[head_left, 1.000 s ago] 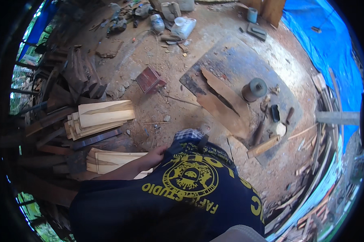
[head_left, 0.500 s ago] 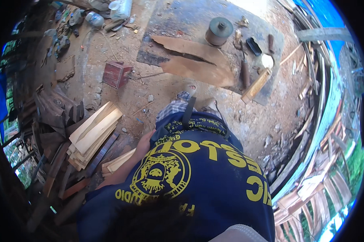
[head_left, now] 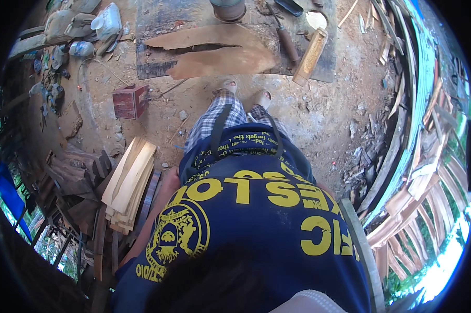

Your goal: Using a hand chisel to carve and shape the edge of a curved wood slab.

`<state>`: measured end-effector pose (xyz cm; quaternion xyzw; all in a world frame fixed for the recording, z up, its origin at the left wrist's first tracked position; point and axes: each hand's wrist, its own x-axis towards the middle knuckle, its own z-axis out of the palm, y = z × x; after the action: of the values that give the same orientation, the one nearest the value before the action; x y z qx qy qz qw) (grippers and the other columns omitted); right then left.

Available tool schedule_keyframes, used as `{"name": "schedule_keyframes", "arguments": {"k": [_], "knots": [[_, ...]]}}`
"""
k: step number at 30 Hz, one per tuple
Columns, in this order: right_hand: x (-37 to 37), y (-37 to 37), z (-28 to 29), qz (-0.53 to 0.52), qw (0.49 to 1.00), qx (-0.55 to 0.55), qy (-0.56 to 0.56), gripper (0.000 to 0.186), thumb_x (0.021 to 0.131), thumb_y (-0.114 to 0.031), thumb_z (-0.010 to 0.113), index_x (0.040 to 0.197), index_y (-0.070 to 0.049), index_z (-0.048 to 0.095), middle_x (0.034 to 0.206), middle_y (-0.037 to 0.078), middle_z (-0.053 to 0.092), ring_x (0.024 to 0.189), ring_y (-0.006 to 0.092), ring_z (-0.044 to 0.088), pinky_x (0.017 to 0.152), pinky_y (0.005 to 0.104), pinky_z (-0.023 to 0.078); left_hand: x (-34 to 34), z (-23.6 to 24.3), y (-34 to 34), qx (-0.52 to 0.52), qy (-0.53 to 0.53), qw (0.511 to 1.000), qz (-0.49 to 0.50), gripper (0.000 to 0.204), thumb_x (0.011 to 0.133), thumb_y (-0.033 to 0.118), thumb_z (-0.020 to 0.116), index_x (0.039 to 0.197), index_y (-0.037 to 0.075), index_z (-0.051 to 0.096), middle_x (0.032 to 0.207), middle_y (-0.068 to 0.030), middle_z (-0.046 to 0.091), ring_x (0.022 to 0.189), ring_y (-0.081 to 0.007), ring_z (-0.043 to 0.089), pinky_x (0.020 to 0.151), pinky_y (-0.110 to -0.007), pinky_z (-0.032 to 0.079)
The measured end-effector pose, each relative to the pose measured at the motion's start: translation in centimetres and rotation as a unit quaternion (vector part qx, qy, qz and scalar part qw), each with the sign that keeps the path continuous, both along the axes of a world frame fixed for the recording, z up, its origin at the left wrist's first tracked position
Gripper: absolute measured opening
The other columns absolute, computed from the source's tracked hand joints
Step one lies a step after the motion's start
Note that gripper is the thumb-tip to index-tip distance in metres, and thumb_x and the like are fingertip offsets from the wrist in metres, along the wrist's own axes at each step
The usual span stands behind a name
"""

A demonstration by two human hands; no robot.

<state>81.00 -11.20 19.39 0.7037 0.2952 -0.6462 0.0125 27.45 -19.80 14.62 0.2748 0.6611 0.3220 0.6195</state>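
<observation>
My left hand (head_left: 168, 181) hangs low beside my left hip, past the edge of my dark blue shirt (head_left: 246, 219). Its fingers are tucked behind the cloth and out of sight, so I cannot see if it grips anything. Nearest to it lies a stack of pale wooden slats (head_left: 130, 180). My right hand is hidden behind the shirt on the other side, where a long grey plank (head_left: 361, 250) lies close by.
Ahead, a worn board (head_left: 157, 31) on the dirt carries a torn brown sheet (head_left: 225, 60), a wooden-handled tool (head_left: 286, 44) and a yellowish wooden block (head_left: 311, 57). A red-brown box (head_left: 130, 102) sits left. Plastic containers (head_left: 107, 21) and scrap wood (head_left: 397, 245) line the sides.
My view has swung, so the board sits higher and further left, and my legs and feet show more. The grey plank at my right has come into sight. My left hand remains by my side.
</observation>
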Motion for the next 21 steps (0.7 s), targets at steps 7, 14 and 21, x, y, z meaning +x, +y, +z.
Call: {"name": "schedule_keyframes", "arguments": {"k": [7, 14, 21], "knots": [[-5.7, 2.6, -1.8, -0.461, 0.886, -0.019, -0.045, 0.039, 0.103, -0.032, 0.059, 0.109, 0.005, 0.066, 0.092, 0.003, 0.067, 0.084, 0.0113, 0.060, 0.076, 0.0258, 0.047, 0.4, 4.5, 9.9, -0.105, 0.177, 0.977, 0.047, 0.034, 0.104, 0.027, 0.052, 0.118, -0.002, 0.061, 0.097, -0.0099, 0.068, 0.091, -0.0145, 0.061, 0.084, -0.029, 0.048], [-9.9, 1.2, -9.2, -0.241, 0.906, 0.218, -0.271, 0.034, 0.103, -0.032, 0.058, 0.103, 0.002, 0.064, 0.086, 0.005, 0.066, 0.076, 0.0111, 0.058, 0.069, 0.0263, 0.048, -4.6, -7.7, 13.0, -0.066, 0.377, 0.923, 0.049, 0.031, 0.104, 0.027, 0.050, 0.103, -0.002, 0.062, 0.085, -0.0151, 0.066, 0.081, -0.0231, 0.064, 0.073, -0.036, 0.048], [-10.5, -3.4, -12.3, -0.207, 0.894, 0.267, -0.296, 0.030, 0.105, -0.029, 0.055, 0.096, -0.001, 0.062, 0.079, 0.006, 0.062, 0.072, 0.0123, 0.056, 0.067, 0.0297, 0.048, -4.2, -10.8, 11.1, -0.051, 0.429, 0.902, -0.010, 0.036, 0.105, 0.031, 0.048, 0.092, 0.000, 0.059, 0.076, -0.0126, 0.062, 0.068, -0.0209, 0.058, 0.063, -0.036, 0.045]]}}
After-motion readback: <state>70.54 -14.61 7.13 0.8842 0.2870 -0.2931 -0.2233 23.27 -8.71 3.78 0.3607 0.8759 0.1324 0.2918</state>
